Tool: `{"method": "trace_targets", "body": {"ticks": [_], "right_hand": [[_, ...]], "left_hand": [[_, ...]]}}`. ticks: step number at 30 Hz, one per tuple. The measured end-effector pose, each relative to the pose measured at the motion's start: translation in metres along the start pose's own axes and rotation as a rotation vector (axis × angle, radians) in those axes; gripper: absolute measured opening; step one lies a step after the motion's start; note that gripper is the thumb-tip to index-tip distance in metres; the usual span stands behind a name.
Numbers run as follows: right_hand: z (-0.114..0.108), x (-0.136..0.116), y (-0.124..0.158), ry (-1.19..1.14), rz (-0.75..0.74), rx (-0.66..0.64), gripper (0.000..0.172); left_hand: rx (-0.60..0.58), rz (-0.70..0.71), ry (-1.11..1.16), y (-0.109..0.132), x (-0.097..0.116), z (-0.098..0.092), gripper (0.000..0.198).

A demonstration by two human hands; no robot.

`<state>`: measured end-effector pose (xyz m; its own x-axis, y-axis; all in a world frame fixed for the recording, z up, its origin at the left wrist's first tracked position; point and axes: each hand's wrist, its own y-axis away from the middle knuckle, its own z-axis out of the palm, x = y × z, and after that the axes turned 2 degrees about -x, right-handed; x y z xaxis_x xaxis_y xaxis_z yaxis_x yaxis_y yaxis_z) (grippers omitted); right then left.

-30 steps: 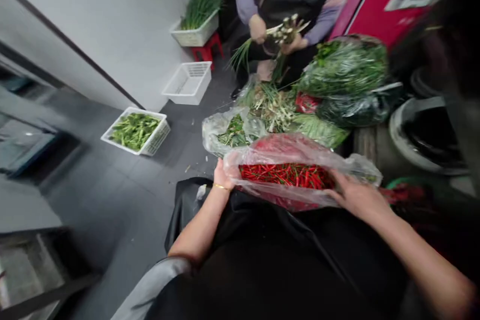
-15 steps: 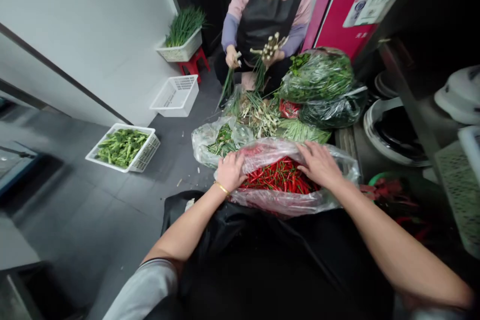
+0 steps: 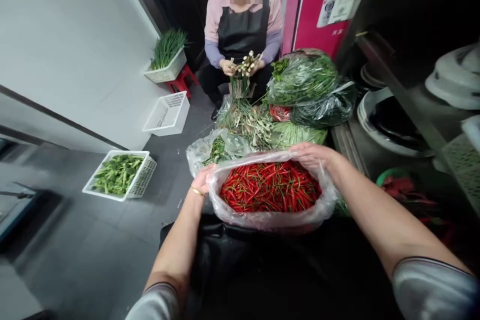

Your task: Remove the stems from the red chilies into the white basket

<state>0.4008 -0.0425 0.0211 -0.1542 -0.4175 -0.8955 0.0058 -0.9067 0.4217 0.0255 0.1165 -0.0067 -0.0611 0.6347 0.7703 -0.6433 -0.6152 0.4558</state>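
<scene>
A clear plastic bag (image 3: pixel 270 219) sits in front of me with its mouth spread wide. Slim red chili peppers (image 3: pixel 268 187) with green stems fill it. My left hand (image 3: pixel 203 178), a gold bangle at its wrist, grips the bag's left side, its fingers partly hidden by the plastic. At the far right of the rim, my right hand (image 3: pixel 313 155) holds the edge, some fingers behind the film. Just beyond the bag lie a smaller bag of green leaves (image 3: pixel 219 150), a heap of spring onion trimmings (image 3: pixel 251 122) and pale green cabbage-like leaves (image 3: pixel 298 133).
A co-worker (image 3: pixel 243 25) sits opposite, holding spring onions (image 3: pixel 247 65). White baskets stand left: one of green vegetables (image 3: pixel 118 174), an empty one (image 3: pixel 167 114), and one of green onions (image 3: pixel 168 50) on a red stool (image 3: pixel 182 81). Bagged greens (image 3: pixel 305 80) and a metal shelf (image 3: pixel 412 105) are right.
The bag's mouth has been pulled wider, exposing more chilies. My left hand moved outward left, and my right hand shifted to the far rim. The co-worker's hands came together.
</scene>
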Motion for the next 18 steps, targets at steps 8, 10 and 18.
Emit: {"method": "trace_targets", "body": {"ticks": [8,10,18], "right_hand": [[-0.013,-0.027,0.032,0.985,-0.102,0.968,0.046],[0.041,-0.027,0.049,1.168,-0.540,0.874,0.048],[0.142,0.093,0.146,1.542,-0.157,0.107,0.037]], "left_hand": [[-0.236,-0.209,-0.125,0.009,-0.002,-0.017,0.029],[-0.141,-0.137,-0.046,0.001,-0.001,-0.010,0.019],[0.131,-0.109,0.111,-0.012,-0.008,0.008,0.027]]}}
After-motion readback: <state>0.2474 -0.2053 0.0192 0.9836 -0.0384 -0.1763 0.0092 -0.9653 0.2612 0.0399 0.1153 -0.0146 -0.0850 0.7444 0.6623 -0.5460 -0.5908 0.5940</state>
